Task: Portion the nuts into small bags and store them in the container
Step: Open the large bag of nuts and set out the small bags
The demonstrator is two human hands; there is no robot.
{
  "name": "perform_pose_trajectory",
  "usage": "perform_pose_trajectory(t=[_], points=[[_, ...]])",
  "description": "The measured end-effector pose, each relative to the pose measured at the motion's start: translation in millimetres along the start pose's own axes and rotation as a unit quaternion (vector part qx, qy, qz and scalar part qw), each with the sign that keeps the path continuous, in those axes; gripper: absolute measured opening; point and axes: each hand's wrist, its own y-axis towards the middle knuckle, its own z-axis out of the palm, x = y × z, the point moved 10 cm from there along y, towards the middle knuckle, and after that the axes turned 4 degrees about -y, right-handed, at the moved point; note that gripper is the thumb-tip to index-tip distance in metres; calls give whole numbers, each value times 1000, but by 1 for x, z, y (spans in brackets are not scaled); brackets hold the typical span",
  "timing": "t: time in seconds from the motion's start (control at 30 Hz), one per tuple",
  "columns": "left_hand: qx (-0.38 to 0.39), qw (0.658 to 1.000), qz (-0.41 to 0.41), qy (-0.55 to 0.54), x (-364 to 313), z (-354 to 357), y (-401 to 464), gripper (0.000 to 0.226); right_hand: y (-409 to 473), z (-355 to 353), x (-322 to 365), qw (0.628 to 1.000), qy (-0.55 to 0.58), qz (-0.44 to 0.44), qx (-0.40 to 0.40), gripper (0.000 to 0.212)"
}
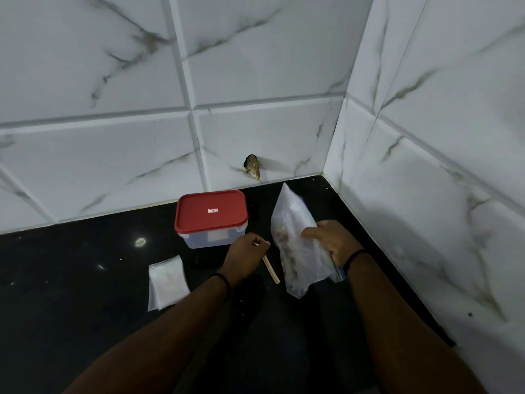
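**Head view: you are holding the nut bag beside the closed container**

Head view is showing a small red-and-white label (212,210) sitting in the middle of the red lid (210,211); its writing is too small to read. That lid is closing the clear container (208,238), which is standing on the black counter (85,280) near the tiled wall (113,155). A pale patch is showing on the container's front wall, and you cannot tell what is lying inside.

Your right hand (331,241) is gripping the large clear bag (295,240) at its side, fingers curled round the plastic, and is holding it tilted just right of the container. Brownish nuts (285,243) are showing through its lower half.

Your left hand (245,255) is curling round the upper end of a thin wooden stick (271,270), whose lower end is pointing toward you between both hands.

Small clear bags (167,281) are lying flat on the counter left of your left wrist, something pale and blurred showing inside.
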Motion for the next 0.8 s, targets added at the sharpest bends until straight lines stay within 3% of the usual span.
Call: perform_pose_trajectory(t=[0.13, 0.27, 0.4, 0.53, 0.67, 0.8], points=[[-15, 998, 12, -65, -24, -3, -13, 18, -20, -13, 48, 993, 50, -81, -67, 25], [-23, 992, 29, -121, -43, -17, -25, 20, -53, -12, 92, 981, -6, -165, -100, 7], [-26, 983, 36, -176, -56, -32, -43, 34, -85, 6, 119, 972, -52, -208, -101, 15], [15, 969, 42, -241, -69, -39, -67, 43, -110, 42, 117, 972, -11, -211, -105, 16], [2, 978, 43, -207, -66, -57, -82, 44, -125, 85, 106, 977, 51, -202, -41, 16], [-26, 986, 29, -161, -49, -78, -86, 38, -132, 110, 99, 982, 75, -152, 86, 18]])
